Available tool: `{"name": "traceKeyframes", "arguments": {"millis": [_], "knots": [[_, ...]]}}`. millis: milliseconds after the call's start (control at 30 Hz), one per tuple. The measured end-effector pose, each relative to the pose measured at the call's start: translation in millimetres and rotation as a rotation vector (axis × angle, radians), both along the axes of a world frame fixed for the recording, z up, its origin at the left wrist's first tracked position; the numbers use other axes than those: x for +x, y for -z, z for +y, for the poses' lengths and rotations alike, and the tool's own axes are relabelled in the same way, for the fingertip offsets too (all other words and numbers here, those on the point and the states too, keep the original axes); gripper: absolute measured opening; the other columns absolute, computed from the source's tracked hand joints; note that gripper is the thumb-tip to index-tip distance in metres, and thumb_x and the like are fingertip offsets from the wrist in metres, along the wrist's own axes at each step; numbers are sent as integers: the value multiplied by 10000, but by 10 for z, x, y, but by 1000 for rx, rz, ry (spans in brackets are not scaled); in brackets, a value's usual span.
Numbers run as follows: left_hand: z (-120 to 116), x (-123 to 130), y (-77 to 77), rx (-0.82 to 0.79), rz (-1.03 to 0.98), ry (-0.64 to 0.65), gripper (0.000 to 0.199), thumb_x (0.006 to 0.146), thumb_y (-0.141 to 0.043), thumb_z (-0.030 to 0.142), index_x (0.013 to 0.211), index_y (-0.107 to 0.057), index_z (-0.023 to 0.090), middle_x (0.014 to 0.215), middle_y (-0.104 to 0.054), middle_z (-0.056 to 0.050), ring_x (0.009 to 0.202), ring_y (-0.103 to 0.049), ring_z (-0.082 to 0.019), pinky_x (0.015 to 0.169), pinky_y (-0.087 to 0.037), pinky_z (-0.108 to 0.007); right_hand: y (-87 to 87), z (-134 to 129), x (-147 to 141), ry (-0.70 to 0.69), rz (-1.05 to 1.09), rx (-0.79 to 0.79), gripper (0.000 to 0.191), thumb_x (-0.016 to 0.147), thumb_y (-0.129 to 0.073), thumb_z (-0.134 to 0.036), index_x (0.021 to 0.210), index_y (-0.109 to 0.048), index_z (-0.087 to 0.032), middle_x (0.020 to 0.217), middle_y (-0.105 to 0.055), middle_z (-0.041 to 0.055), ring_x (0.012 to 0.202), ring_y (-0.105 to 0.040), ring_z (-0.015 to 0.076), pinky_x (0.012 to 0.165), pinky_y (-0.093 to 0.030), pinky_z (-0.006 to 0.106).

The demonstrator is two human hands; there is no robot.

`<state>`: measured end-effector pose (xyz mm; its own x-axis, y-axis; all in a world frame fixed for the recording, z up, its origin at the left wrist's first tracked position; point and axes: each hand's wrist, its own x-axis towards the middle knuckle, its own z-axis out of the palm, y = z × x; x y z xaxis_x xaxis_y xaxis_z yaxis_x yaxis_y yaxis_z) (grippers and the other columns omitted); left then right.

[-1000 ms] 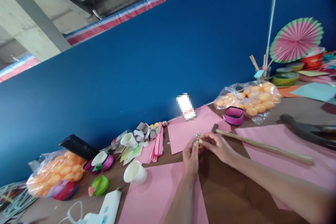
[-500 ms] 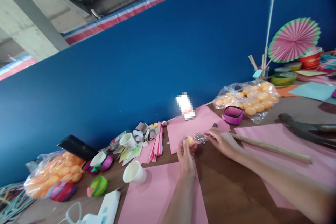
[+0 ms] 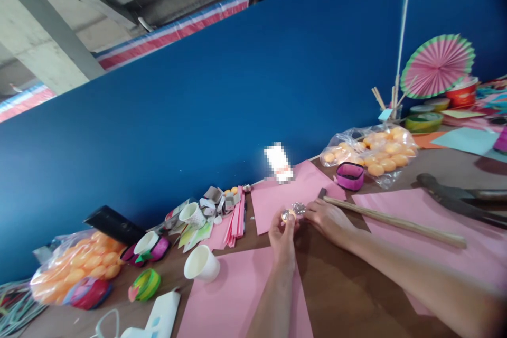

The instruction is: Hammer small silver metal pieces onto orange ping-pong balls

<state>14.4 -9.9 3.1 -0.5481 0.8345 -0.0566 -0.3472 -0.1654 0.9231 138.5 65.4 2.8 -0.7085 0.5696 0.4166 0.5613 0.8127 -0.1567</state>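
My left hand [image 3: 282, 237] is closed around a small orange ball [image 3: 292, 213], and shiny silver bits show on its near-top side. Just to the right of the ball lies a small pile of silver metal pieces [image 3: 298, 208], too small to name surely. My right hand [image 3: 327, 219] reaches to the right edge of that pile with its fingertips bent together; whether a piece is between them is hidden. Beyond the right hand's knuckles rests a hammer, its wooden handle [image 3: 396, 222] running right across the pink paper.
A white paper cup [image 3: 202, 264] stands on pink paper left of my hands. Bags of orange balls [image 3: 81, 264] lie at both ends. A purple tape roll [image 3: 350, 177], a large dark-headed tool [image 3: 447, 193] and a white power strip [image 3: 164, 314] are also on the table.
My left hand has turned the ball so its silver-covered side shows. The right hand has come down and left, closer to the pile and the ball. The view has shifted slightly.
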Motion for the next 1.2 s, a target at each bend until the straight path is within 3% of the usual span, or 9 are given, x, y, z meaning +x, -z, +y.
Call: {"name": "traceKeyframes", "arguments": {"millis": [267, 467, 600, 800, 1200], "knots": [[20, -60, 119, 17, 51, 68, 490, 688, -659, 368, 1127, -552, 181, 936, -637, -57, 780, -617, -128, 711, -496, -249, 1, -26, 2, 4, 88, -17, 168, 858, -431, -172, 829, -597, -181, 771, -601, 55, 781, -508, 181, 645, -364, 268], [10, -52, 96, 80, 21, 115, 523, 713, -645, 332, 1200, -493, 216, 1009, -626, -59, 867, -616, -157, 795, -492, -305, -17, -76, 16, -26, 235, -76, 173, 856, -397, -155, 827, -566, -185, 774, -610, 48, 761, -528, 180, 675, -384, 282], [18, -56, 107, 107, 40, 143, 444, 725, -632, 317, 1141, -545, 189, 1030, -627, -73, 923, -603, -187, 826, -482, -330, -22, -88, 25, -58, 326, -149, 174, 846, -412, -148, 893, -570, -200, 829, -625, 49, 793, -549, 186, 705, -403, 293], [11, -40, 89, 124, 118, 194, 410, 724, -632, 280, 1115, -567, 178, 1051, -637, -77, 973, -587, -203, 886, -443, -351, 82, -28, 26, -32, 518, -271, 142, 812, -455, -165, 868, -580, -200, 839, -635, 42, 790, -574, 188, 728, -430, 316], [-15, -45, 62, 27, 238, 170, 501, 698, -655, 297, 1163, -514, 175, 990, -647, -91, 858, -622, -196, 781, -486, -332, 7, -81, 2, -35, 711, -531, 95, 782, -478, -178, 812, -566, -200, 799, -642, 17, 711, -602, 157, 658, -469, 252]]}}
